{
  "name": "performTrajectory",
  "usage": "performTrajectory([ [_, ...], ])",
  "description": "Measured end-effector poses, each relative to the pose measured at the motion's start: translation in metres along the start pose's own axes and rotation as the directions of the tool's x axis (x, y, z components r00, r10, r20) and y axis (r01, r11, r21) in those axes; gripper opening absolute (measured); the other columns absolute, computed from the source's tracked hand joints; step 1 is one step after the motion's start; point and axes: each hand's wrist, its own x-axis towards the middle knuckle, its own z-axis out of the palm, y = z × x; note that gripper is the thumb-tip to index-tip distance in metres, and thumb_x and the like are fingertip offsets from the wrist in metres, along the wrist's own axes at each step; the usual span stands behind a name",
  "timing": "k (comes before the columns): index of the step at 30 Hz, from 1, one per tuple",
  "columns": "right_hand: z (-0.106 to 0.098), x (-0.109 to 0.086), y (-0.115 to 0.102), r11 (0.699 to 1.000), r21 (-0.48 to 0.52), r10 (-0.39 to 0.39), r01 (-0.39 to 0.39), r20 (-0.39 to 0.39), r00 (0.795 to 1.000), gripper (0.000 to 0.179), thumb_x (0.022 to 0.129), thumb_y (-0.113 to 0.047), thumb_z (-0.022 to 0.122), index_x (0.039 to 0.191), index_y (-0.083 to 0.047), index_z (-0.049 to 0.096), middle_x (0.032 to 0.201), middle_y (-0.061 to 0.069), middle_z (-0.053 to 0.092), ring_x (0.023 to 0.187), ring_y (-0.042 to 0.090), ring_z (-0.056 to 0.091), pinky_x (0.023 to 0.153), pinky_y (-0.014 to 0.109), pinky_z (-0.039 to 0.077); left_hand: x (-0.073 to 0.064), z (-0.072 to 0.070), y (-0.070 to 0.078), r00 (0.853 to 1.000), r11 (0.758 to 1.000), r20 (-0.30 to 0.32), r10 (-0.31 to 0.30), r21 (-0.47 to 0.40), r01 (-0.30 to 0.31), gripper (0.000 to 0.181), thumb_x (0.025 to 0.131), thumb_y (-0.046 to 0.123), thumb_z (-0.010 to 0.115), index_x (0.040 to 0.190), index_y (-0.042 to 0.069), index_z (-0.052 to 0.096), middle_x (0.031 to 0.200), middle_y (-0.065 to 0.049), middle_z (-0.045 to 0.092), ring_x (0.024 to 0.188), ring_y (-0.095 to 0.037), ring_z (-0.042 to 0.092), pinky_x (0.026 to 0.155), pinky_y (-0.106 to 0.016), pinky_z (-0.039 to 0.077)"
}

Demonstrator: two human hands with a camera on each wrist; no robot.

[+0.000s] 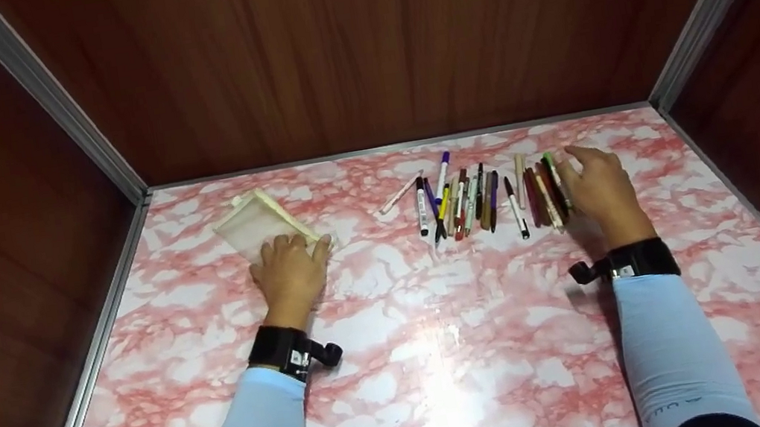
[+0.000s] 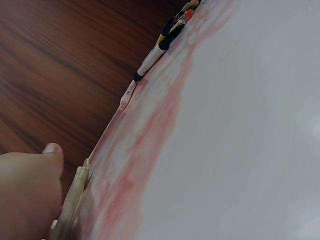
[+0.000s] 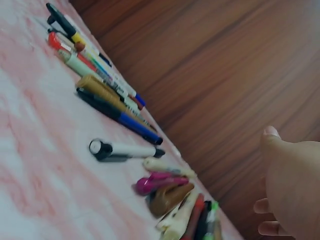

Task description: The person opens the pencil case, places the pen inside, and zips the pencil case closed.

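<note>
My left hand (image 1: 293,275) rests on the near edge of a pale yellow see-through zip pouch (image 1: 254,226), its fingers spread over it. In the left wrist view, the pouch (image 2: 74,197) shows its yellow edge below my thumb. At the right end of a loose row of pens (image 1: 471,203), my right hand (image 1: 601,188) is beside a green-tipped pen (image 1: 553,169), its fingers loose. In the right wrist view nothing shows between the thumb and fingers of my right hand (image 3: 292,185), and the green-tipped pen (image 3: 212,217) lies to its left.
A white marker with black ends (image 1: 516,208) lies in a gap of the row. At the row's left end a pale pink pen (image 1: 401,194) lies slanted. The red-and-white marbled table (image 1: 434,326) has dark wood panels (image 1: 369,42) on three sides.
</note>
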Motion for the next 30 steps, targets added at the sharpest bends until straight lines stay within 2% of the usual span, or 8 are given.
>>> performTrajectory([
  [3, 0.004, 0.0, 0.009, 0.996, 0.078, 0.054, -0.053, -0.019, 0.998, 0.07, 0.119, -0.054, 0.047, 0.161, 0.0, 0.059, 0.16, 0.035, 0.058, 0.148, 0.056, 0.055, 0.124, 0.071, 0.043, 0.0, 0.003, 0.001, 0.999, 1.0, -0.052, -0.013, 0.009, 0.013, 0.086, 0.107, 0.081, 0.049, 0.148, 0.008, 0.068, 0.147, -0.02, 0.062, 0.142, -0.044, 0.053, 0.116, -0.072, 0.041],
  [6, 0.007, -0.002, 0.016, 0.984, 0.138, 0.116, -0.112, -0.022, 0.993, 0.067, 0.119, -0.051, 0.047, 0.159, 0.0, 0.061, 0.152, 0.034, 0.062, 0.137, 0.053, 0.063, 0.117, 0.068, 0.05, 0.0, 0.008, 0.0, 0.998, 0.999, -0.066, -0.025, 0.022, 0.027, 0.092, 0.102, 0.085, 0.056, 0.15, 0.008, 0.066, 0.141, -0.019, 0.061, 0.139, -0.044, 0.055, 0.115, -0.07, 0.042],
  [13, 0.009, -0.004, 0.03, 0.975, 0.159, 0.156, -0.154, -0.003, 0.988, 0.061, 0.119, -0.044, 0.049, 0.154, 0.003, 0.063, 0.138, 0.036, 0.069, 0.121, 0.052, 0.068, 0.107, 0.064, 0.053, 0.001, 0.01, -0.002, 0.994, 0.999, -0.096, -0.047, -0.019, 0.045, 0.068, 0.096, 0.072, 0.073, 0.131, 0.013, 0.069, 0.135, -0.01, 0.064, 0.135, -0.038, 0.056, 0.108, -0.067, 0.045],
  [17, 0.013, -0.002, 0.035, 0.976, 0.144, 0.161, -0.163, 0.026, 0.987, 0.06, 0.118, -0.043, 0.051, 0.155, 0.003, 0.063, 0.136, 0.036, 0.07, 0.119, 0.051, 0.069, 0.106, 0.064, 0.054, 0.001, 0.007, -0.001, 0.995, 0.999, -0.097, -0.03, -0.034, 0.027, 0.057, 0.096, 0.063, 0.072, 0.128, 0.015, 0.072, 0.135, -0.007, 0.067, 0.131, -0.036, 0.058, 0.108, -0.066, 0.045],
  [20, 0.014, -0.001, 0.035, 0.977, 0.119, 0.173, -0.179, 0.061, 0.983, 0.063, 0.118, -0.048, 0.051, 0.157, 0.0, 0.062, 0.138, 0.035, 0.07, 0.12, 0.05, 0.069, 0.105, 0.064, 0.055, 0.0, 0.005, 0.001, 0.994, 0.998, -0.11, -0.019, -0.058, 0.013, 0.045, 0.097, 0.054, 0.068, 0.118, 0.016, 0.078, 0.129, -0.004, 0.071, 0.128, -0.034, 0.059, 0.109, -0.065, 0.044],
  [23, 0.014, 0.0, 0.036, 0.976, 0.081, 0.193, -0.2, 0.087, 0.977, 0.068, 0.117, -0.054, 0.051, 0.16, -0.003, 0.061, 0.142, 0.034, 0.068, 0.124, 0.05, 0.068, 0.106, 0.066, 0.054, 0.0, 0.004, 0.003, 0.991, 0.995, -0.137, -0.015, -0.1, 0.001, 0.039, 0.099, 0.046, 0.064, 0.115, 0.016, 0.084, 0.125, -0.003, 0.073, 0.127, -0.033, 0.061, 0.11, -0.063, 0.044],
  [26, 0.014, 0.0, 0.036, 0.975, 0.055, 0.208, -0.214, 0.105, 0.973, 0.07, 0.115, -0.058, 0.053, 0.16, -0.004, 0.061, 0.146, 0.033, 0.067, 0.127, 0.05, 0.067, 0.107, 0.067, 0.053, 0.0, 0.005, 0.005, 0.989, 0.992, -0.146, -0.021, -0.127, 0.002, 0.038, 0.101, 0.041, 0.063, 0.115, 0.016, 0.087, 0.128, -0.002, 0.073, 0.129, -0.032, 0.061, 0.111, -0.063, 0.045],
  [30, 0.015, 0.0, 0.037, 0.977, 0.033, 0.207, -0.213, 0.121, 0.971, 0.071, 0.114, -0.06, 0.055, 0.158, -0.004, 0.063, 0.147, 0.032, 0.068, 0.128, 0.049, 0.067, 0.107, 0.066, 0.053, -0.001, 0.007, 0.004, 0.991, 0.991, -0.128, -0.023, -0.135, 0.006, 0.035, 0.102, 0.039, 0.063, 0.11, 0.014, 0.085, 0.135, -0.003, 0.072, 0.133, -0.032, 0.061, 0.112, -0.063, 0.045],
])
